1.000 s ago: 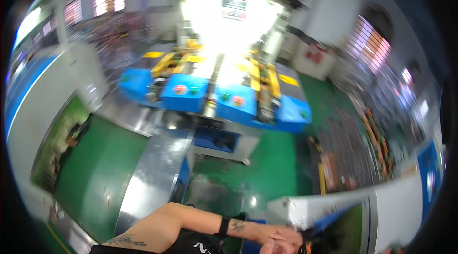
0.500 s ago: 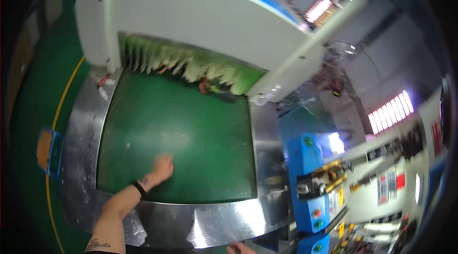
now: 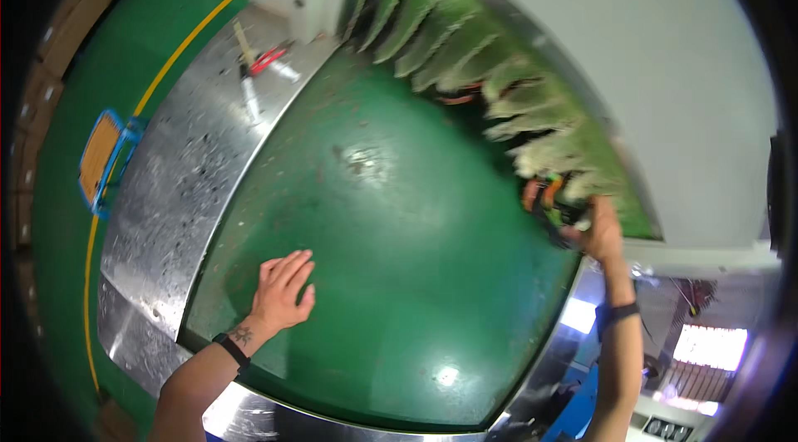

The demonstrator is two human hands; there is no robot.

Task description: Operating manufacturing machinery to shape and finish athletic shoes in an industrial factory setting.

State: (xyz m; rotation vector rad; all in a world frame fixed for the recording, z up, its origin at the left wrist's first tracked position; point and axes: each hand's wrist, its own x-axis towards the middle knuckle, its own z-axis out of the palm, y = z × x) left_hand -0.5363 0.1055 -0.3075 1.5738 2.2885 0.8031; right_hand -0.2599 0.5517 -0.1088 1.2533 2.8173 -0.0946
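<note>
My right hand (image 3: 602, 230) reaches to the far right end of the green belt (image 3: 374, 276), beside the fringed curtain (image 3: 465, 51) of the machine's opening. Its fingers close on the edge of a dark bundle (image 3: 544, 211) with orange and copper-coloured parts, whose exact kind is blurred. Part of that bundle lies under the curtain strips. Above the near left part of the belt, my left hand (image 3: 283, 292) is open and holds nothing, its fingers stretched out. Another reddish and dark item (image 3: 459, 96) shows partly beneath the strips further left.
A metal rim (image 3: 199, 184) borders the belt. On its far left corner lie red-handled pliers (image 3: 270, 58) and white tube-like items (image 3: 249, 100). A blue-framed stool (image 3: 101, 161) stands on the green floor at left, with boxes (image 3: 83, 18) beyond. The machine's pale housing (image 3: 665, 68) rises at far right.
My right hand has moved from the lower edge up to the dark bundle at the curtain. My left hand has spread its fingers. The view has turned and come closer.
</note>
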